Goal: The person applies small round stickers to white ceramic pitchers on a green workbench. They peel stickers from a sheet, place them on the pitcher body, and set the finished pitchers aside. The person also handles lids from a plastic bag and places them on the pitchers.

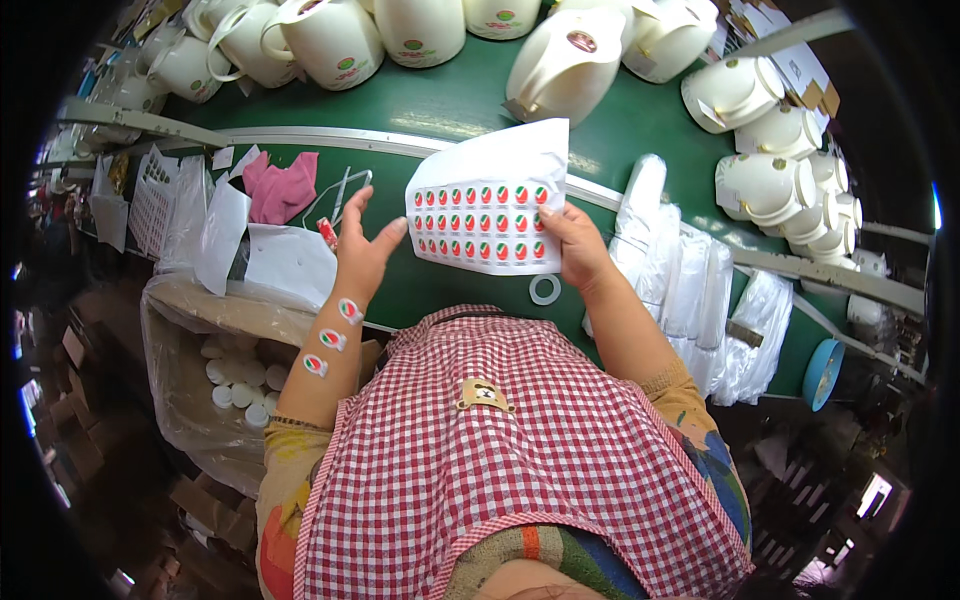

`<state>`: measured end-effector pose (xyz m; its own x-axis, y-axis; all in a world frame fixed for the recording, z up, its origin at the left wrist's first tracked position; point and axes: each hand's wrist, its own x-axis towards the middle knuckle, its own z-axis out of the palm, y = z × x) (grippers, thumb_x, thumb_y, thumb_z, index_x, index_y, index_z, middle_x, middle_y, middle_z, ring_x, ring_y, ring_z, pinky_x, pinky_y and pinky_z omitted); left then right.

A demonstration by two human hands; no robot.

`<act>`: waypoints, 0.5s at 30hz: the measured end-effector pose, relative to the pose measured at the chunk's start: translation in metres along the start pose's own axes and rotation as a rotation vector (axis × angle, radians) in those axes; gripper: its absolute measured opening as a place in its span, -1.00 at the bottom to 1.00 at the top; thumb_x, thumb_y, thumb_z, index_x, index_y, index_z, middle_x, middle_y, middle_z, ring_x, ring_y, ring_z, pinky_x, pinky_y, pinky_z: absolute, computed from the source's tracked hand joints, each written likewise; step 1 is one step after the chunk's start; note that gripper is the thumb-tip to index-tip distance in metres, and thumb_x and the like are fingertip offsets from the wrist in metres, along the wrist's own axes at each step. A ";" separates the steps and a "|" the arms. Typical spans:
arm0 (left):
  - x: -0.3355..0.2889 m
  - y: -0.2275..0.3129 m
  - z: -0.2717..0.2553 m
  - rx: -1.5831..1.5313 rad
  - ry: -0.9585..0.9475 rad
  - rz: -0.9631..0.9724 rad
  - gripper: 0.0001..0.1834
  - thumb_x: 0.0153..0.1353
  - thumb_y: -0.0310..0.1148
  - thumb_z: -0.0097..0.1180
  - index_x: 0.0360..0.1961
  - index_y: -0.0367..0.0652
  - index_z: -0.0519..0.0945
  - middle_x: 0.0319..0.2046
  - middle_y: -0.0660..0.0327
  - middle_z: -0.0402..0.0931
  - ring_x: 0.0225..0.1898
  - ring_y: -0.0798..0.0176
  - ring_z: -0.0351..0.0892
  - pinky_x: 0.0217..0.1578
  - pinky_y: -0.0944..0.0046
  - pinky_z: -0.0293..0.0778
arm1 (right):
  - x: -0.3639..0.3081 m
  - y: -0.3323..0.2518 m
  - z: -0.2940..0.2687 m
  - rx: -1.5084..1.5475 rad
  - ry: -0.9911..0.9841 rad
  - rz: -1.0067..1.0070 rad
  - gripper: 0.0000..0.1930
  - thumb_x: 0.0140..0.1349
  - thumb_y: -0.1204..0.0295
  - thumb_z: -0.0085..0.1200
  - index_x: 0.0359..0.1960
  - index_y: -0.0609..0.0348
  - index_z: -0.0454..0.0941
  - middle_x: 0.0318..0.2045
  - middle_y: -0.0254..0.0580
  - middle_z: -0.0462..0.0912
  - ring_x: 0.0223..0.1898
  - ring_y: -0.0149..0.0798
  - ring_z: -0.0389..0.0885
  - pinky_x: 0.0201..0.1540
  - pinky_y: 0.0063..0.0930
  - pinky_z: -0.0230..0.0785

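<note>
The right hand (572,243) pinches the right edge of a white sticker sheet (487,210), thumb on top and fingers curled beneath, holding it tilted above the near edge of the green conveyor belt (450,105). The sheet carries rows of small red-and-green oval stickers, and its top part is bare backing paper. The left hand (362,245) hovers just beside the sheet's left edge, fingers spread and loosely open, holding nothing; whether a fingertip touches the sheet cannot be told. Three of the same stickers (333,339) sit in a line along the left forearm. A white ring (545,290) lies on the belt just under the right wrist. A pink cloth (280,187) rests toward the belt's left end, near loose white sheets. White jugs (565,62) crowd the far side of the belt, and folded clear plastic bags (690,280) lie along its right end.
</note>
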<state>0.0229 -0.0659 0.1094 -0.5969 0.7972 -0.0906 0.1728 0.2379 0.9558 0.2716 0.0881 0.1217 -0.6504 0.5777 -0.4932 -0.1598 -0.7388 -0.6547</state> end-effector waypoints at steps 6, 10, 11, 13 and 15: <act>-0.012 0.012 0.045 -0.761 -0.384 -0.583 -0.54 0.18 -0.44 0.18 0.10 -0.29 0.40 -0.05 0.03 0.55 -0.04 0.19 0.56 -0.03 0.15 0.48 | -0.040 -0.024 -0.045 0.032 0.039 -0.004 -0.71 0.29 0.44 0.00 0.00 0.32 0.42 -0.11 -0.06 0.62 -0.12 -0.19 0.63 0.00 -0.24 0.50; -0.017 0.051 0.068 -0.604 -0.359 -0.530 -0.67 0.06 -0.59 0.25 -0.10 -0.30 0.55 -0.21 0.07 0.63 -0.24 0.24 0.65 -0.19 0.23 0.60 | -0.052 -0.025 -0.065 -0.225 0.278 -0.138 -0.56 0.25 0.42 0.05 0.13 0.35 0.33 0.03 0.02 0.53 0.06 -0.15 0.51 0.11 -0.22 0.37; -0.019 0.058 0.071 -0.574 -0.370 -0.528 -0.70 0.07 -0.57 0.24 -0.12 -0.31 0.56 -0.22 0.09 0.63 -0.25 0.24 0.65 -0.19 0.23 0.59 | -0.052 -0.024 -0.066 -0.335 0.342 -0.222 -0.52 0.24 0.41 0.07 0.16 0.35 0.31 0.07 0.05 0.50 0.11 -0.13 0.47 0.13 -0.22 0.34; -0.023 0.067 0.077 -0.477 -0.383 -0.533 -0.71 0.10 -0.54 0.24 -0.12 -0.30 0.57 -0.23 0.12 0.63 -0.27 0.27 0.65 -0.23 0.26 0.59 | -0.056 -0.029 -0.052 -0.988 0.427 -0.614 -0.43 0.11 0.39 0.19 0.18 0.28 0.34 0.15 0.05 0.42 0.21 -0.07 0.34 0.23 -0.18 0.18; -0.025 0.073 0.078 -0.390 -0.442 -0.519 -0.73 0.12 -0.51 0.23 -0.12 -0.29 0.58 -0.25 0.15 0.63 -0.29 0.32 0.63 -0.26 0.29 0.57 | -0.058 -0.038 -0.027 -1.247 0.113 -0.994 -0.41 0.03 0.38 0.24 0.15 0.22 0.40 0.14 0.02 0.43 0.21 -0.03 0.33 0.25 -0.17 0.14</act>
<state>0.1113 -0.0255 0.1596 -0.1449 0.8038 -0.5770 -0.3797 0.4933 0.7826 0.3352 0.0919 0.1596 -0.5978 0.6980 0.3942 0.2490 0.6291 -0.7363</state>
